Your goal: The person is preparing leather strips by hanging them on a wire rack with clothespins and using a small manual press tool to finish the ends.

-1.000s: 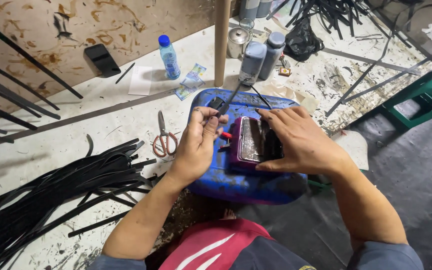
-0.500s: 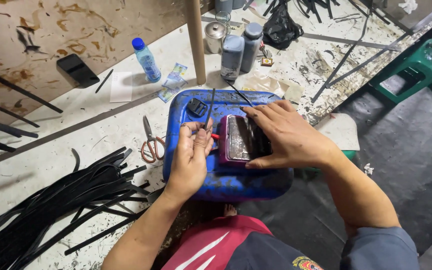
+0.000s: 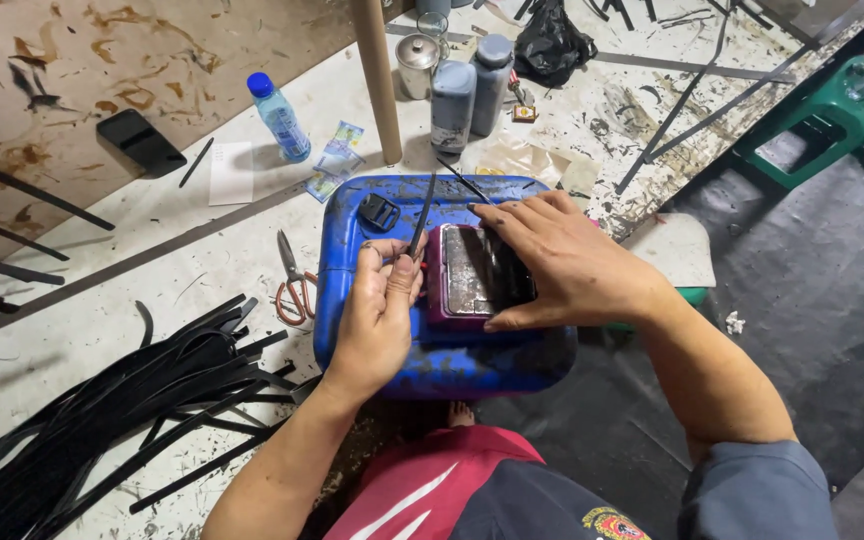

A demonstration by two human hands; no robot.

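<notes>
Maroon block lies at the centre of the frame on a blue plastic drum laid on its side. Right hand presses flat on the block, fingers spread wide. Left hand, just left of it, pinches a thin black strip. Orange-handled scissors lie further left, black strips at lower left.
</notes>
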